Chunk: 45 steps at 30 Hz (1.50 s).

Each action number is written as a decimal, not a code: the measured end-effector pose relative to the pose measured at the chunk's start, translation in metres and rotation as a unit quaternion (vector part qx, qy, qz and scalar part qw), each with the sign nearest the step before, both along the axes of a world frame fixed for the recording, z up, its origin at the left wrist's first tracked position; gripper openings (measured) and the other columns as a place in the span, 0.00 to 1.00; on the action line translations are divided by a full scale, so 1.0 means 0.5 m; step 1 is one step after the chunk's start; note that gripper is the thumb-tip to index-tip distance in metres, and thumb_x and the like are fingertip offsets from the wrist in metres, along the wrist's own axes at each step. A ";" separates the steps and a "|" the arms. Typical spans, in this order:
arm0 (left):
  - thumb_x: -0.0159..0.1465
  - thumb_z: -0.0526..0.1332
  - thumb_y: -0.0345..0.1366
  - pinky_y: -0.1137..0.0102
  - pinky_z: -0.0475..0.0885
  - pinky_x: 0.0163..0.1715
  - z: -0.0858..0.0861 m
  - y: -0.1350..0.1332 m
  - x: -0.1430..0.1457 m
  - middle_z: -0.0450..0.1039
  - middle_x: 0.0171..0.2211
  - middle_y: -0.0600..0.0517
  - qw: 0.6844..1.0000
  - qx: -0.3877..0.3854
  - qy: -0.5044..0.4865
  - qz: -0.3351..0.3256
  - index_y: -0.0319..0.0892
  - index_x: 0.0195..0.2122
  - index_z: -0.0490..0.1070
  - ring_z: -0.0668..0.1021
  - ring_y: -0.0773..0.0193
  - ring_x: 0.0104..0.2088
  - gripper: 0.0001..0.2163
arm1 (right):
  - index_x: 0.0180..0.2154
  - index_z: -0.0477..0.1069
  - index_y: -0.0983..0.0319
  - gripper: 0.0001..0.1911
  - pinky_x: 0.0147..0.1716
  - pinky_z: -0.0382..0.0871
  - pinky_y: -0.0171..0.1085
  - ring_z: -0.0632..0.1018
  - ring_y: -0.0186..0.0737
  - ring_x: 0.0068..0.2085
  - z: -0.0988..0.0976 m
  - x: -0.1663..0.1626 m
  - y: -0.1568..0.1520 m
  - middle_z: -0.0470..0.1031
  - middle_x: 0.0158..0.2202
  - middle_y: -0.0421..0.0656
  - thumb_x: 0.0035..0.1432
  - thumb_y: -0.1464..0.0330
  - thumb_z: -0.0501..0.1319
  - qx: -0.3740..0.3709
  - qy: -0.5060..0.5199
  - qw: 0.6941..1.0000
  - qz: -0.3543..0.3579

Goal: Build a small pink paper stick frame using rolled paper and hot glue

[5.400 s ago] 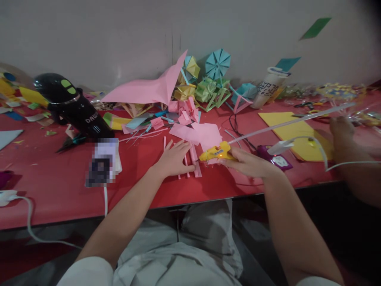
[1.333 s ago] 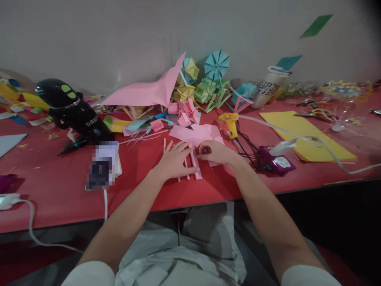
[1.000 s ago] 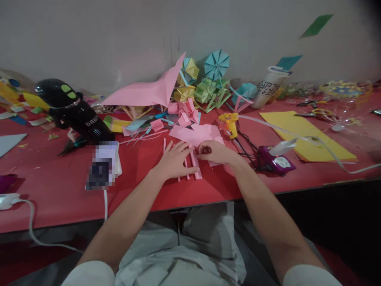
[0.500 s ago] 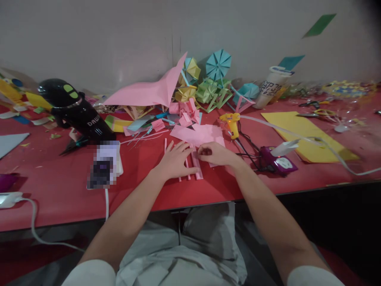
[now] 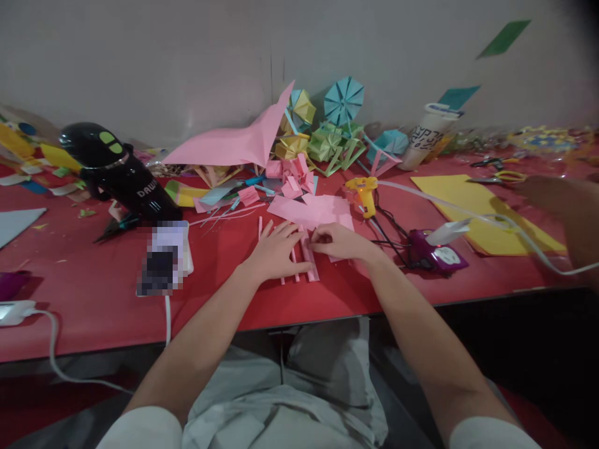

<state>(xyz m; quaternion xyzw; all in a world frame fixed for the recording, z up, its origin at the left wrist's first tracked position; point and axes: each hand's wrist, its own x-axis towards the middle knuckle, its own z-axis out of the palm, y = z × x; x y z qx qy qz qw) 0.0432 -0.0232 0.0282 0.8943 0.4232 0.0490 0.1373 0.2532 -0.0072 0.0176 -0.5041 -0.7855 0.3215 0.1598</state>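
Note:
On the red table, my left hand [image 5: 276, 254] lies with fingers spread over several narrow pink paper strips, its thumb reaching a wider pink folded paper strip [image 5: 310, 265]. Opposite it, my right hand [image 5: 340, 242] has its fingers curled and pinched at the right edge of that wider strip. Part of the strip is hidden by the fingers. Flat pink paper sheets [image 5: 322, 209] lie just beyond both hands. A yellow glue gun [image 5: 364, 192] rests beyond my right hand.
Left stand a black bottle [image 5: 135, 181] and a phone [image 5: 163, 259]. Folded paper umbrellas [image 5: 344, 101] and a cup [image 5: 425, 140] line the wall. At right are a purple power adapter [image 5: 435, 254], yellow paper [image 5: 472, 212], scissors [image 5: 503, 178] and another person's hand [image 5: 545, 190].
Another person's hand and arm have come in from the right, close to the scissors. My own hands and the pink strips have hardly moved.

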 end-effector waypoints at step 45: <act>0.57 0.62 0.57 0.45 0.41 0.68 0.000 0.002 0.000 0.57 0.68 0.43 1.000 0.004 0.001 -0.002 0.44 0.65 0.62 0.55 0.45 0.70 0.37 | 0.28 0.79 0.63 0.11 0.36 0.68 0.34 0.77 0.38 0.34 0.015 -0.011 0.000 0.80 0.30 0.43 0.56 0.71 0.57 -0.064 0.020 0.996 -0.061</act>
